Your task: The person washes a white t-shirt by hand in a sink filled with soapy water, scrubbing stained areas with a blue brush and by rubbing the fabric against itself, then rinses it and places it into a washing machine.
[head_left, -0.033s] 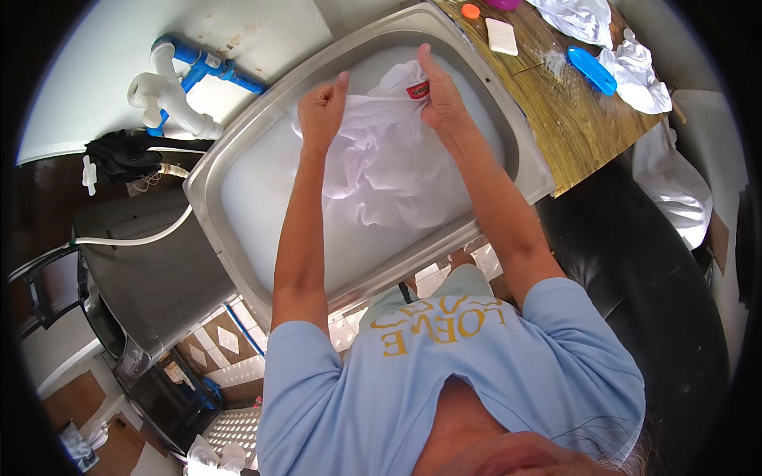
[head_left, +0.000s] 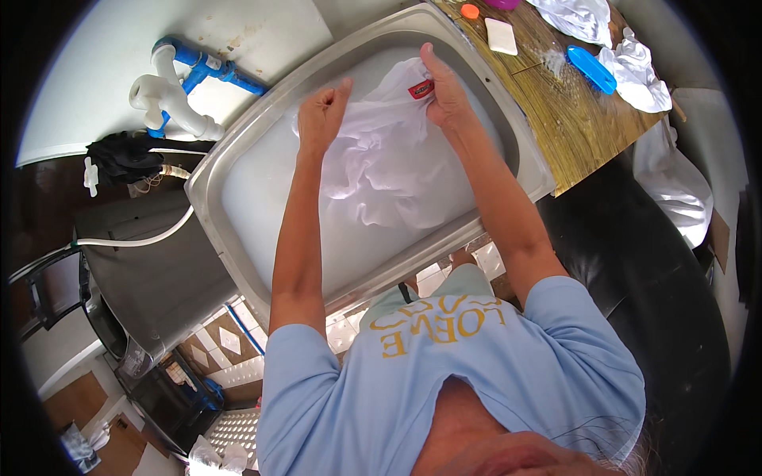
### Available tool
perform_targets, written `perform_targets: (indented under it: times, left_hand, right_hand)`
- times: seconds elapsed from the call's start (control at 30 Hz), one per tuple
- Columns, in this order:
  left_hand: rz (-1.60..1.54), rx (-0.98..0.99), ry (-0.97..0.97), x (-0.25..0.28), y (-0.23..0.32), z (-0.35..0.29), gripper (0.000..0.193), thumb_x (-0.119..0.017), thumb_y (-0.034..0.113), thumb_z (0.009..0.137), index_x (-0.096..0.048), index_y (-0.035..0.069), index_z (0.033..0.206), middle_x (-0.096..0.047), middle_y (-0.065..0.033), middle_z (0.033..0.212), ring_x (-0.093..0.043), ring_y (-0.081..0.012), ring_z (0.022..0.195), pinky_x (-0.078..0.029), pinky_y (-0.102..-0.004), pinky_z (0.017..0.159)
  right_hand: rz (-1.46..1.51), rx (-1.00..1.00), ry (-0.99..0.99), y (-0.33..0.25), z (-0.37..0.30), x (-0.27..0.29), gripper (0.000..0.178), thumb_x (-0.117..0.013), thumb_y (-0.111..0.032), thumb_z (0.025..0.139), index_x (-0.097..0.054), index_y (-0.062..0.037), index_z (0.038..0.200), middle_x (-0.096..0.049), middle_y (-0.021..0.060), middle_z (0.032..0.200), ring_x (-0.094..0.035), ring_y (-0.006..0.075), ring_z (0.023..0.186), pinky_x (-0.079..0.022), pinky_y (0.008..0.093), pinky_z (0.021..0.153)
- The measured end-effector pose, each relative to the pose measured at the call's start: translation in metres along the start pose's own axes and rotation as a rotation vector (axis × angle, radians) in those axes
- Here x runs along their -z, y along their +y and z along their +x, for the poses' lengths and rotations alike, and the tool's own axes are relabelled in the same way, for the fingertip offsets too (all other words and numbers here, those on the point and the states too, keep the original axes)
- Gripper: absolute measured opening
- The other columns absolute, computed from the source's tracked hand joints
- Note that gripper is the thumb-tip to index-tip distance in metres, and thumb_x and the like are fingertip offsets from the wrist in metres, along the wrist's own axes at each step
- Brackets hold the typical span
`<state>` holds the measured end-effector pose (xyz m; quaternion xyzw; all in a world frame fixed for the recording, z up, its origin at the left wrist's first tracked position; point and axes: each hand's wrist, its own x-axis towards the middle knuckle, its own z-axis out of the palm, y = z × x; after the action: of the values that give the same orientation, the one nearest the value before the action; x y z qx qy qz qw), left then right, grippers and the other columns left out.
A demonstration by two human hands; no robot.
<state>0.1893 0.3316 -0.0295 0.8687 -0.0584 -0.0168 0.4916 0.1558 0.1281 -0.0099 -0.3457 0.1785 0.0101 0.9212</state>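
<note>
A thin, soft white cloth (head_left: 373,170) is in a big grey tub with round corners (head_left: 533,159). Its low part lies bunched in the cloudy, pale water (head_left: 254,202), and its top edge is pulled up between the two hands. The left hand (head_left: 321,115) is curled into a fist on one side of the cloth, with its thumb pointing up. The right hand (head_left: 448,99) grips the other side, with its thumb up too, just beside a small red label (head_left: 421,89) sewn on the cloth.

Only little things are different from the earlier picture. The right hand is a tiny bit more to the right, and the left thumb is a bit lower. The red label tips a little more now. The bunched part of the cloth looks nearly the same.

On the brown wooden desk (head_left: 556,143), right of the tub, a flat white square block (head_left: 501,36), a long blue plastic thing with round ends (head_left: 591,70) and a small round orange thing (head_left: 470,11) have stayed put.
</note>
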Motion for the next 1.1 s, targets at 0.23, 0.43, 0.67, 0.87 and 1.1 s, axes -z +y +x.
perform_targets:
  times: [0.23, 0.43, 0.67, 0.87, 1.1]
  left_hand:
    - [0.093, -0.209, -0.034, -0.005, -0.028, -0.008, 0.042, -0.067, 0.039, 0.083, -0.060, 0.000, 0.071, -0.058, -0.0113, 0.067, -0.053, -0.0217, 0.061, -0.042, -0.0354, 0.059]
    - [0.342, -0.120, -0.167, -0.020, -0.052, -0.010, 0.035, -0.066, 0.033, 0.086, -0.059, 0.000, 0.076, -0.061, -0.0140, 0.072, -0.058, -0.0267, 0.069, -0.043, -0.0389, 0.061]
    - [-1.009, 0.140, -0.095, -0.002, -0.005, 0.002, 0.021, -0.062, 0.023, 0.091, -0.068, 0.004, 0.085, -0.067, -0.0032, 0.087, -0.059, -0.0094, 0.075, -0.048, -0.0266, 0.064]
    - [-0.586, -0.391, 0.003, -0.076, 0.066, -0.037, 0.021, -0.067, 0.010, 0.084, -0.063, 0.003, 0.065, -0.065, -0.0024, 0.076, -0.056, -0.0100, 0.067, -0.045, -0.0232, 0.071]
    - [-0.218, -0.230, 0.252, -0.058, 0.017, 0.030, 0.034, -0.069, 0.008, 0.080, -0.047, 0.000, 0.055, -0.044, -0.0023, 0.049, -0.036, -0.0085, 0.048, -0.034, -0.0291, 0.046]
  right_hand:
    - [-0.856, 0.333, -0.052, 0.028, 0.037, 0.032, 0.013, -0.070, -0.017, 0.081, -0.061, -0.0096, 0.076, -0.063, 0.0004, 0.071, -0.060, 0.0131, 0.064, -0.049, 0.0305, 0.058]
    - [-1.027, 0.368, 0.070, 0.053, 0.055, 0.047, 0.011, -0.064, -0.015, 0.084, -0.061, -0.0051, 0.086, -0.066, 0.0042, 0.079, -0.062, 0.0212, 0.066, -0.052, 0.0376, 0.063]
    - [0.137, -0.170, 0.121, 0.041, 0.057, 0.034, 0.028, -0.066, -0.026, 0.085, -0.059, -0.0063, 0.103, -0.063, 0.0049, 0.097, -0.062, 0.0213, 0.088, -0.053, 0.0406, 0.076]
    - [0.088, -0.080, -0.195, 0.065, 0.009, 0.015, 0.029, -0.055, -0.030, 0.094, -0.055, -0.0113, 0.115, -0.061, 0.0012, 0.099, -0.060, 0.0082, 0.086, -0.051, 0.0249, 0.072]
    - [0.136, -0.145, 0.110, 0.069, 0.009, -0.036, 0.030, -0.063, -0.031, 0.089, -0.059, -0.0082, 0.108, -0.057, 0.0037, 0.106, -0.055, 0.0162, 0.081, -0.046, 0.0287, 0.067]
